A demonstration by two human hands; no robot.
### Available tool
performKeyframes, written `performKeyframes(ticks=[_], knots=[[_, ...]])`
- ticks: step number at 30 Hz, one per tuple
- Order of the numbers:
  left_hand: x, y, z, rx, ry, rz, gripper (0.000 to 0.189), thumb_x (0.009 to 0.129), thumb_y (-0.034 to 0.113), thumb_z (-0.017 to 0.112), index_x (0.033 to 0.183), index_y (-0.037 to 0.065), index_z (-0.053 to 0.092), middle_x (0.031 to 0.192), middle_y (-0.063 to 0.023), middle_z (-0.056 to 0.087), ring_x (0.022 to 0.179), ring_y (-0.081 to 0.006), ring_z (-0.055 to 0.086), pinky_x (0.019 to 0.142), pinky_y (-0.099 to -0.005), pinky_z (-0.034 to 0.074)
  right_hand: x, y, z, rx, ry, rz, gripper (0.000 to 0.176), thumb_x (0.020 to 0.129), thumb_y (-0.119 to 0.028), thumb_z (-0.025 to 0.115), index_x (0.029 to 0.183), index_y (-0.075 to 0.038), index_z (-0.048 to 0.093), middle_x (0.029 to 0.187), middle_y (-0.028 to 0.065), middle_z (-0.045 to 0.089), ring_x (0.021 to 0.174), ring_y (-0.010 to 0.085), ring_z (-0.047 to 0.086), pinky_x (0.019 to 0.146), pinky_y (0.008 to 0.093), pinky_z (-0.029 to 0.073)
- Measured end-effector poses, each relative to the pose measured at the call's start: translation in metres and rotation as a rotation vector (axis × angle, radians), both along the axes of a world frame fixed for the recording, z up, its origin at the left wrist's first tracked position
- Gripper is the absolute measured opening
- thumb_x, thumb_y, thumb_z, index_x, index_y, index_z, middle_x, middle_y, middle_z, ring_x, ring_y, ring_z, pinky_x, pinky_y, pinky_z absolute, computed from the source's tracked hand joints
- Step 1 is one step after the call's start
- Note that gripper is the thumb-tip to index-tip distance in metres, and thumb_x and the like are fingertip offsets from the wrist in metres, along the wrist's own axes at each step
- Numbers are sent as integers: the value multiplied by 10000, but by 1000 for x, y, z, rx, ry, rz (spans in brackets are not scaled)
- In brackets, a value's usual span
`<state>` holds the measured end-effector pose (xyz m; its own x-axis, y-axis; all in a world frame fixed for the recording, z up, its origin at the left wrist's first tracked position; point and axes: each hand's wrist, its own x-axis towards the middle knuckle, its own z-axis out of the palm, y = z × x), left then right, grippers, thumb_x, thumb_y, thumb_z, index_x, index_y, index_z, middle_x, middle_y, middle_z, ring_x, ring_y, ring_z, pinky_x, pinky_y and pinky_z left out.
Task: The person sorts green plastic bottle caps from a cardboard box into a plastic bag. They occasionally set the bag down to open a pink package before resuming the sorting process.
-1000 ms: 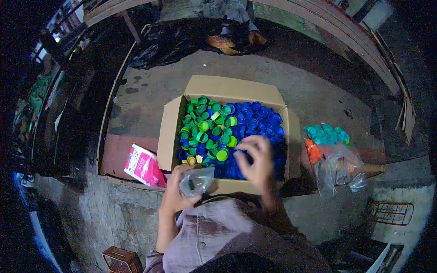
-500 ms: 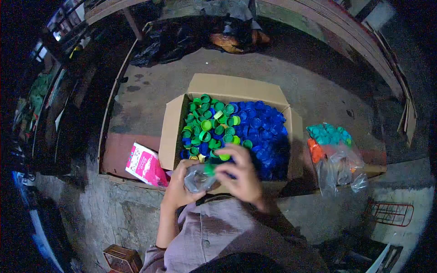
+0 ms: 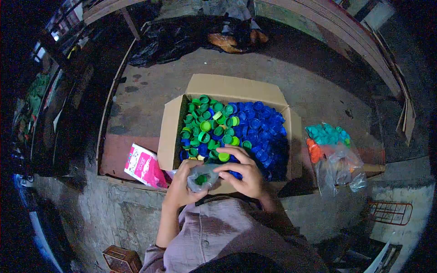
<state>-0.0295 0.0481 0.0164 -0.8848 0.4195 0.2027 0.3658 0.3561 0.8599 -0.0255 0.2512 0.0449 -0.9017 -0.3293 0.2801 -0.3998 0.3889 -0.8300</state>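
On the brown table stands an open cardboard box of green caps and blue caps. At its near side, the left hand grips a clear bag; the right hand touches the rim, its grasp unclear. A green cap, in its fingers half a second ago, now seems inside: one more bagged.

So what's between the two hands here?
A small clear bag with something green inside, held by the left hand, with the right hand at its rim, as the head view shows.
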Motion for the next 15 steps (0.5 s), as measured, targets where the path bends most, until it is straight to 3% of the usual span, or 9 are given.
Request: performKeyframes(ticks=[2,5,6,7,9,12,15], knots=[[-1,0,1,-13,-16,7,661,496,221,723,1059,13,446,1000,-153,519,944,-308,515,832,-373,401,0,1,2,79,30,7,147,722,-107,633,867,-100,655,1144,120,505,1126,315,418,957,403,318],[2,-4,9,-22,67,-10,627,517,120,707,1074,7,443,975,-155,494,913,-301,513,791,-363,420,0,4,1,29,-41,-109,144,711,-76,633,854,-84,644,1076,111,530,1052,283,466,907,374,357],[6,-12,9,10,127,0,622,510,185,715,1046,8,453,975,-148,506,926,-296,510,812,-375,410,-1,7,0,4,-76,-166,143,706,-61,634,848,-75,638,1042,106,542,1016,267,490,882,360,377],[11,-17,11,43,189,10,625,503,251,723,1017,8,464,975,-142,517,939,-292,508,832,-388,401,-5,13,-6,132,45,-317,132,693,-37,631,822,-65,628,960,88,545,933,240,511,824,337,400],[28,-23,31,381,341,210,598,516,252,723,997,14,459,920,-127,510,926,-277,498,830,-397,395,-10,28,-17,332,105,-484,149,659,-63,659,803,-71,621,881,75,524,867,245,506,782,341,400],[25,-35,38,362,331,371,581,531,233,711,999,18,442,916,-120,490,898,-264,499,812,-388,403,-12,39,-33,486,103,-497,164,640,-82,675,794,-78,617,869,75,514,849,251,501,767,346,397],[30,-43,47,239,458,255,612,536,221,742,1034,18,449,935,-139,505,838,-273,543,773,-396,438,-16,42,-48,542,111,-480,172,633,-89,682,791,-80,612,876,77,511,852,256,499,764,351,397]])
